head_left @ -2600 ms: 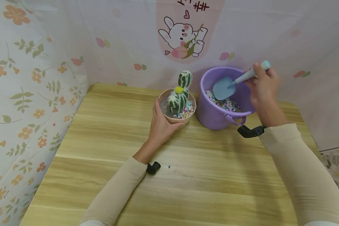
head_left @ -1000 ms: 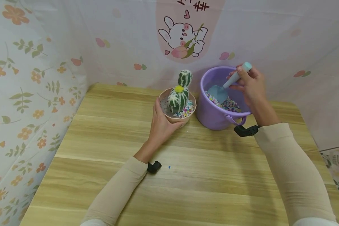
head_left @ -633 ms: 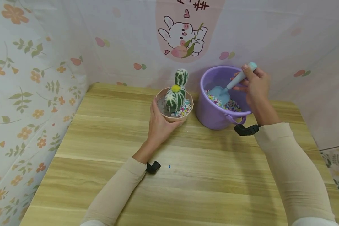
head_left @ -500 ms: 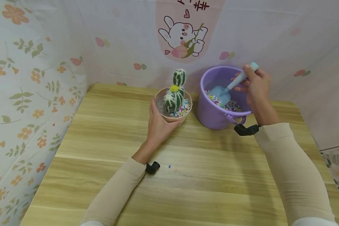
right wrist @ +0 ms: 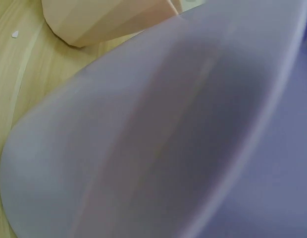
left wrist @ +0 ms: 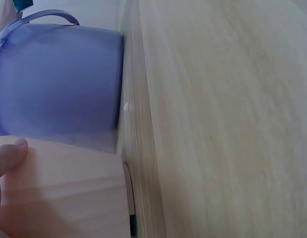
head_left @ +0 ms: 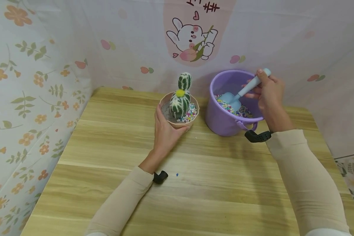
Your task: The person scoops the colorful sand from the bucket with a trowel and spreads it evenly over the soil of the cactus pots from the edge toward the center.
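Observation:
My left hand (head_left: 164, 132) grips a peach faceted flowerpot (head_left: 195, 118) from its near left side, thumb along the front. A green-and-white cactus (head_left: 179, 106) with a yellow flower stands in it, coloured pebbles (head_left: 190, 114) on the right and a grey surface on the left. Over a purple bucket (head_left: 221, 119), my right hand (head_left: 271, 96) holds a light-blue toy shovel (head_left: 251, 84) by the handle. The shovel's blade lies against the pebbles (head_left: 244, 111) inside. In the left wrist view, my thumb (left wrist: 7, 156) is on the pot (left wrist: 79, 188); the right wrist view hides my right hand.
The wooden table (head_left: 194, 196) ends at a printed cloth backdrop (head_left: 121, 59). One small blue pebble (head_left: 177, 174) lies on the table in front, and a white bit (right wrist: 15, 34) lies near the pot. The bucket's handle (head_left: 247, 126) hangs at its front right.
The shovel has gone from above the pebbles down onto them, then shifted slightly right, its handle tipping lower. My left hand has slid the pot a little left, away from the bucket.

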The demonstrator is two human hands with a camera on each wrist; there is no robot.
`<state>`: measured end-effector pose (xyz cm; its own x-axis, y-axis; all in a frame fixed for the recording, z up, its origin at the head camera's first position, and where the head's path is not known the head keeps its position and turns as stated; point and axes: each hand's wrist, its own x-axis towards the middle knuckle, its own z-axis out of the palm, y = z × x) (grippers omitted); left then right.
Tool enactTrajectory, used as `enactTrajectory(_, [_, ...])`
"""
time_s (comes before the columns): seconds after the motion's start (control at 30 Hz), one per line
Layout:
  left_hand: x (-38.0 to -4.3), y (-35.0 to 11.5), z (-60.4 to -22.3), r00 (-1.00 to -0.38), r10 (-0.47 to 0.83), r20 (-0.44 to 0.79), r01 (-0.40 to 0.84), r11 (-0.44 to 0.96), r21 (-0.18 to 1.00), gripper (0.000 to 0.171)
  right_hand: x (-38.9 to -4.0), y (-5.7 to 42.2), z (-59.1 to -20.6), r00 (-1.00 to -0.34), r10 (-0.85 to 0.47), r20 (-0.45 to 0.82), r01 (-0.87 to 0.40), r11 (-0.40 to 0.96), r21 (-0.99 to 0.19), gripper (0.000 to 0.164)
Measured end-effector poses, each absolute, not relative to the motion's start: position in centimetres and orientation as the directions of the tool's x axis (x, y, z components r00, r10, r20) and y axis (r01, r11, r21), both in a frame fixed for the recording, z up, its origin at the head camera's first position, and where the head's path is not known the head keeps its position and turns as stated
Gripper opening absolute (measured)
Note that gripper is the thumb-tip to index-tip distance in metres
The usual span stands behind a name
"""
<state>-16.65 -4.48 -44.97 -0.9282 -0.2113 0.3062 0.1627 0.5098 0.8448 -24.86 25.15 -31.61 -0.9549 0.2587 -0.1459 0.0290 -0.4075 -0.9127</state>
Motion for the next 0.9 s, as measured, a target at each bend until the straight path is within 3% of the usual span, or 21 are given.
enactTrajectory(0.53, [-16.5,-4.2,-45.0,-0.915,-0.248,0.319,0.148,0.529,0.836,0.132,-25.0,25.5,-31.7,-0.928,0.307,-0.211,0.072,-0.408,-0.910,0.029])
enactTrajectory(0.9, [-17.7,-7.3,-45.4,-0.985,-0.042,0.166,0.141,0.346,0.927,0.143,-25.2,26.2,-31.4,-0.907,0.354,-0.230,0.043,-0.465,-0.884,0.018])
